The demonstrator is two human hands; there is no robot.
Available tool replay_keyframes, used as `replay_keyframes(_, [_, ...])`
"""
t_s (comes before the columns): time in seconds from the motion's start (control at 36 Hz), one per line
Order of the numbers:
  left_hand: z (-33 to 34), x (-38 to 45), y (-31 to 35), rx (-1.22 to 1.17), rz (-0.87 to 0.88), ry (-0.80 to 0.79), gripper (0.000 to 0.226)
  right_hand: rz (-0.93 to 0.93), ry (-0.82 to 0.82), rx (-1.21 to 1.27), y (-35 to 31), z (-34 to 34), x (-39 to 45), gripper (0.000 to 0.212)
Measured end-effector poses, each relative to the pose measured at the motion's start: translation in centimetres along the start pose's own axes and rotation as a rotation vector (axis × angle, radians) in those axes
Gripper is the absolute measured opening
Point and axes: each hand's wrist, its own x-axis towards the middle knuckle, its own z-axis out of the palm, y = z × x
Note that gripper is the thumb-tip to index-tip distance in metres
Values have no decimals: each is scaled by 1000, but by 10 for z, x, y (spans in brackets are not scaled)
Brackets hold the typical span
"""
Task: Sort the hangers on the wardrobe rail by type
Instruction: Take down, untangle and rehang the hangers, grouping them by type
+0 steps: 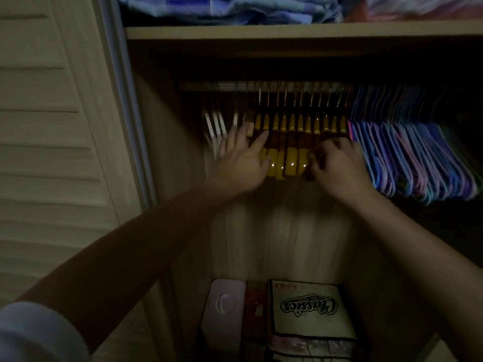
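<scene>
Wooden hangers (295, 124) w/ white hangers (215, 126) left, blue hangers (407, 150) right; left hand (243, 163) fingers straight, right hand (337, 165) grips wooden ones.

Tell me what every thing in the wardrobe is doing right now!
White slim hangers: hanging at the rail's left end.
Glossy yellow wooden hangers: hanging bunched mid-rail, between both hands.
Blue and purple plastic hangers: hanging packed on the right.
Left hand: fingers straight, pressing the yellow group's left side.
Right hand: fingers curled on the yellow group's right side.
Folded blue cloth: lying on the top shelf.
</scene>
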Motion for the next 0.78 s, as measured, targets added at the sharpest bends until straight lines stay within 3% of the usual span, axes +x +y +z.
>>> replay_keyframes(0.11, [6,-2,17,59,61,20,63,111,-99,-88,55,-9,2,60])
replay_keyframes(0.22, [12,3,38,13,34,-69,62,243,-137,-57,107,-18,2,88])
replay_keyframes(0.33, [20,6,55,-2,33,-120,66,185,-246,-92,139,-16,-7,113])
replay_keyframes(0.47, [31,8,73,-33,-62,-130,64,74,-296,-110,154,-10,-16,116])
replay_keyframes(0.61, [41,19,96,33,-101,-77,65,216,-6,-3,177,-27,-6,77])
replay_keyframes(0.78, [49,35,123,19,-209,-108,59,203,-48,-45,202,-43,6,64])
